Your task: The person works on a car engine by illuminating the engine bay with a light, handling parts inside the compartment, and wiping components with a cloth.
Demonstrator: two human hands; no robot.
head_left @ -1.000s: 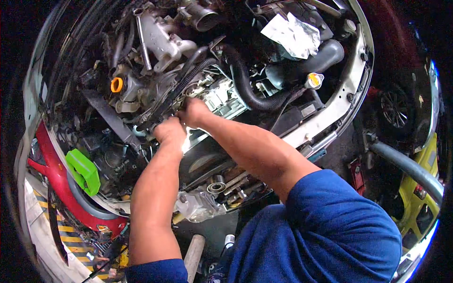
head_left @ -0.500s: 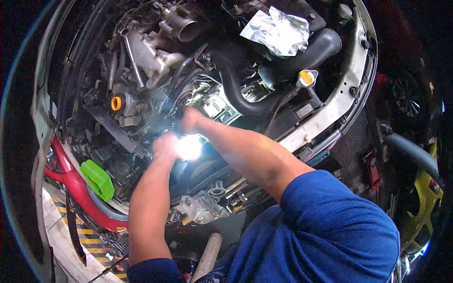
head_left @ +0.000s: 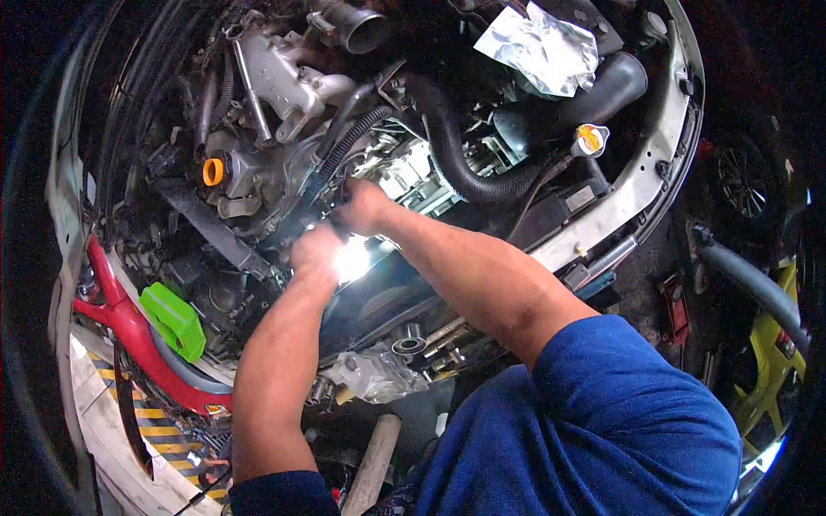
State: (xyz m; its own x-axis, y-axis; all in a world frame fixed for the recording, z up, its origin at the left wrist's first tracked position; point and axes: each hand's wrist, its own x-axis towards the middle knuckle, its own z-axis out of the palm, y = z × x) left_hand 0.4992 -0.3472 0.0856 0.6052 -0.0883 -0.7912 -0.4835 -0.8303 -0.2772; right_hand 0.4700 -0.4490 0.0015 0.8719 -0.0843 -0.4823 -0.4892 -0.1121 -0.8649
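Both my hands reach down into a car's engine bay, close together beside the engine block (head_left: pixel 404 176). My right hand (head_left: pixel 368 209) is curled at the lower end of a ribbed black conduit (head_left: pixel 353 138), its fingertips turned away. Just below and left of it, my left hand (head_left: pixel 314 248) is closed too, knuckles up. Something dark lies between the two hands, too hidden to name. A glaring work light (head_left: pixel 351 261) shines at my left wrist and washes out the nearby parts. An orange-rimmed filler neck (head_left: pixel 212 172) stands to the left.
A thick black hose (head_left: pixel 447 155) curves right of the hands, near a radiator cap (head_left: pixel 589 139). Crumpled foil (head_left: pixel 542 52) lies at the back. A bright green piece (head_left: pixel 172 320) rests at the left fender. Nearer me are a clear plastic bag (head_left: pixel 379 377) and a bearing-like ring (head_left: pixel 409 344).
The view has shifted slightly, so the engine bay and both hands sit farther right in the picture. My hands stay at the same spot, bunched closely together.
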